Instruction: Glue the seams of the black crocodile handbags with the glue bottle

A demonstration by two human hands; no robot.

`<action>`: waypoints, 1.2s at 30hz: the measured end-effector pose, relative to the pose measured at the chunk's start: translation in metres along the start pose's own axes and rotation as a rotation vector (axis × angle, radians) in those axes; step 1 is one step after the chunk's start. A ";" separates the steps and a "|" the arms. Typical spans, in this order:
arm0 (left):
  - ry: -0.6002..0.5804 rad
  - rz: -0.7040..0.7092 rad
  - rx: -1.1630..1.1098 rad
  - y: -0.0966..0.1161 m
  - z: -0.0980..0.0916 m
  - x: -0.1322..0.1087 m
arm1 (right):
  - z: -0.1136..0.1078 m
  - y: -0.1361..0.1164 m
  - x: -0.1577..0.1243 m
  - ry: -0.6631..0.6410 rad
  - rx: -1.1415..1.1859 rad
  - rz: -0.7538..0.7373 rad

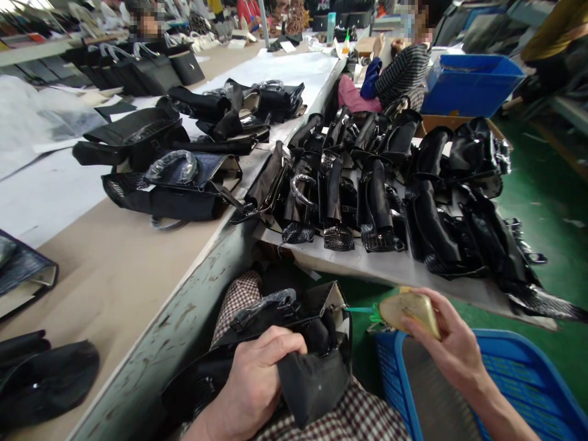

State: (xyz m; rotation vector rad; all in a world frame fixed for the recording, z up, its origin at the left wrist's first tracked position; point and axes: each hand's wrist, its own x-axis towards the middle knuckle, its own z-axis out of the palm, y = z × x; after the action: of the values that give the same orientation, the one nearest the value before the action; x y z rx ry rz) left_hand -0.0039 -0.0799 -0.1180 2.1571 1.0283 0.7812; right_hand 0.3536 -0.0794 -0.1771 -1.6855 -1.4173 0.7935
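Hands (257,376) (452,340) grip limp black fabric (316,383), left, and a rounded yellowish bottle (399,311), right.

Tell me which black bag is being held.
The bag on the checked lap: the left hand grips it, while the other bags nearby rest on tables.

Floor (537,184) green, pale scraps (574,223) on it. Long table (105,263) at left, side scuffed. Thin pole (263,24) at back.

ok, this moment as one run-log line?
left grip: on black fabric of bag | right grip: yellowish bottle | green nozzle: at bag's edge, contact unclear | bag: on checkered lap | blue basket: beside lap
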 end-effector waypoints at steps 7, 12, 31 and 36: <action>-0.019 0.025 0.020 -0.005 0.001 0.001 | 0.003 0.003 -0.003 0.077 0.052 0.033; -0.009 0.023 0.009 0.000 0.000 0.006 | -0.001 0.004 0.016 -0.039 0.001 -0.064; -0.018 0.047 0.004 0.007 0.001 -0.006 | -0.023 -0.009 0.009 -0.078 0.190 0.226; -0.005 0.074 0.024 0.014 0.001 -0.006 | -0.016 -0.015 0.006 -0.076 0.119 0.208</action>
State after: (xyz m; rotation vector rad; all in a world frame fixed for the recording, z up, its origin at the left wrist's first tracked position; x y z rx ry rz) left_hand -0.0003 -0.0923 -0.1103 2.2269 0.9649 0.8009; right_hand 0.3614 -0.0749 -0.1559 -1.7443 -1.2321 1.0459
